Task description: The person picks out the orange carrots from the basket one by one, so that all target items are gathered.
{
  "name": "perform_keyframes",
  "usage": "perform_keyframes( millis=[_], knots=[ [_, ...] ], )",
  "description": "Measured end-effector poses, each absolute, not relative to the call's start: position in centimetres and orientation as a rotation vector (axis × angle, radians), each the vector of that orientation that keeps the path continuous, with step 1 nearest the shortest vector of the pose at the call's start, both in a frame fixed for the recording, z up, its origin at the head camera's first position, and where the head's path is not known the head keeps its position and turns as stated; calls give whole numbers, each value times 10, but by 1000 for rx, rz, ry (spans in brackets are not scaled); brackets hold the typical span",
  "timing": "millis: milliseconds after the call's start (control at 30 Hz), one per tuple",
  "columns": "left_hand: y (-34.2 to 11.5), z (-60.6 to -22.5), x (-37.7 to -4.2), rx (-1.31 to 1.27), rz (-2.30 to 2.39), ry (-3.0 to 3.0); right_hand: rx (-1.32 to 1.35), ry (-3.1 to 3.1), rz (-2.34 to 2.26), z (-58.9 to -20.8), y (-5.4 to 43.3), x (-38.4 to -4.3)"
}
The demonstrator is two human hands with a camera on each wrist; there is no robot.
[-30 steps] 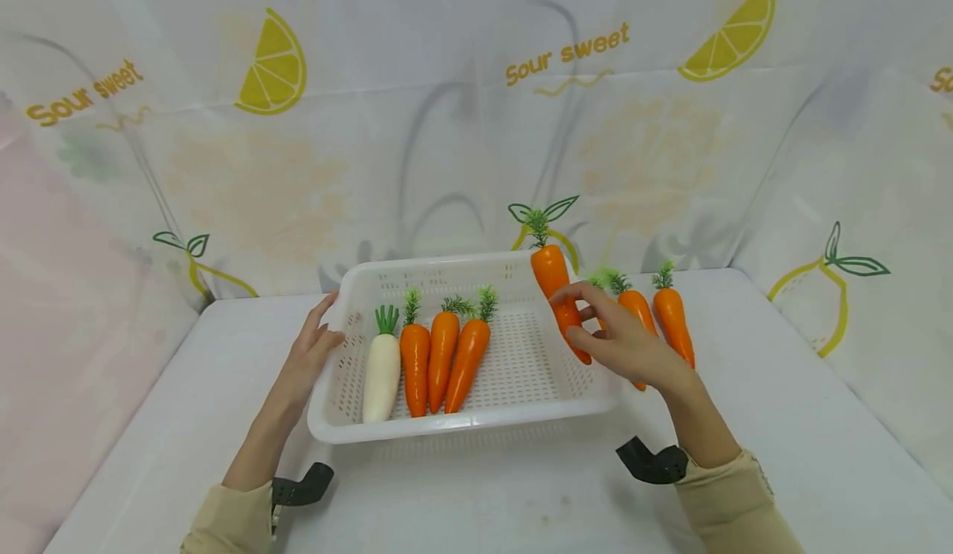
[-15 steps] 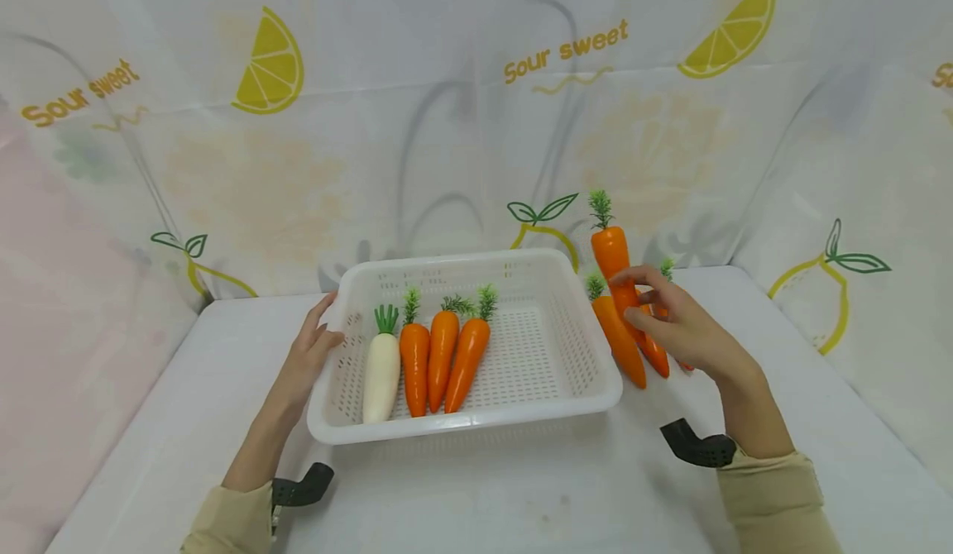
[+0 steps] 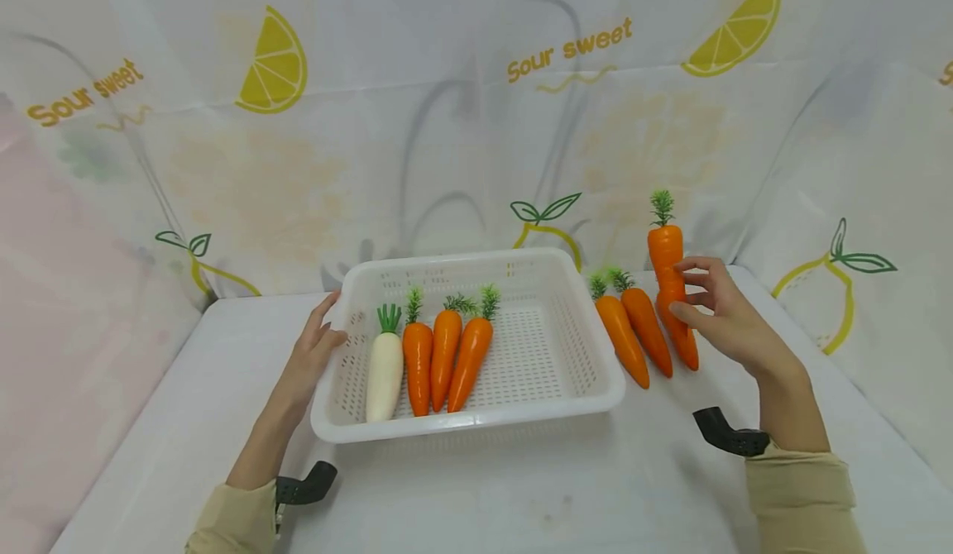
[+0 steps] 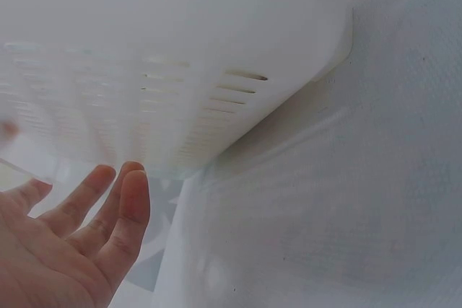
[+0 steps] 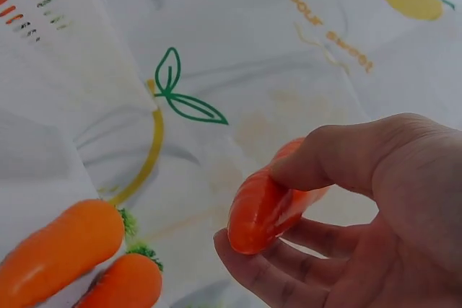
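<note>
My right hand [image 3: 718, 310] pinches an orange carrot with a green leafy top [image 3: 665, 246] between thumb and fingers. It stands upright, leaves up, overlapping another carrot [image 3: 688, 351] in the head view. In the right wrist view its tapered end [image 5: 251, 221] points toward the camera. Two more carrots [image 3: 624, 341] [image 3: 648, 331] lie just left of it on the table. At the left end of a white perforated basket [image 3: 469, 420], my left hand [image 3: 308, 347] rests with loosely extended fingers [image 4: 133, 200] against the outer wall. Inside the basket lie a white radish [image 3: 383, 376] and three carrots [image 3: 444, 360].
A white cloth covers the table [image 3: 476, 488]. Behind it hangs a pale curtain [image 3: 387, 165] printed with lemons and lettering, close to the basket's far side. A black wrist mount [image 3: 733, 436] sits on the right forearm, and another [image 3: 307, 484] on the left.
My right hand has carried the carrot to the right, from over the basket's right end, past two carrots on the table, to the rightmost one. My left hand and the basket stay put.
</note>
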State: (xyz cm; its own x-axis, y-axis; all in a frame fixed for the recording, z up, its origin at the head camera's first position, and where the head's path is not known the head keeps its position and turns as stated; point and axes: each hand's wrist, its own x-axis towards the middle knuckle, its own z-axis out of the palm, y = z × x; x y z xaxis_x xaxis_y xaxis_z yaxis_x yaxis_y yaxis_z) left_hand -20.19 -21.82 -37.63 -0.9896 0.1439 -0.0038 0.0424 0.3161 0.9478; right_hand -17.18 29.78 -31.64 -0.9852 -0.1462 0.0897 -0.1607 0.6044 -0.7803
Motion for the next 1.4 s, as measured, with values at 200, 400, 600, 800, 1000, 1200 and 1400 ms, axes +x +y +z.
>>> perform_keyframes(
  millis=[200, 400, 600, 800, 1000, 1200, 1400],
  knots=[
    [-218, -376, -202, 161, 1767, 2480, 106, -2836, 1407, -322, 316, -173],
    [-219, -377, -203, 171, 1782, 2465, 15, -2863, 1405, -332, 329, -174],
    [-220, -378, -203, 174, 1771, 2477, -109, -2923, 1376, -347, 339, -179],
    [-221, -378, -204, 178, 1769, 2471, -216, -2976, 1344, -360, 346, -184],
    [-221, -379, -204, 193, 1771, 2471, -280, -3002, 1355, -369, 352, -187],
    [-221, -379, -204, 206, 1772, 2481, -289, -3024, 1354, -373, 353, -188],
    [-221, -380, -204, 203, 1770, 2490, -274, -3033, 1346, -378, 352, -188]
  ],
)
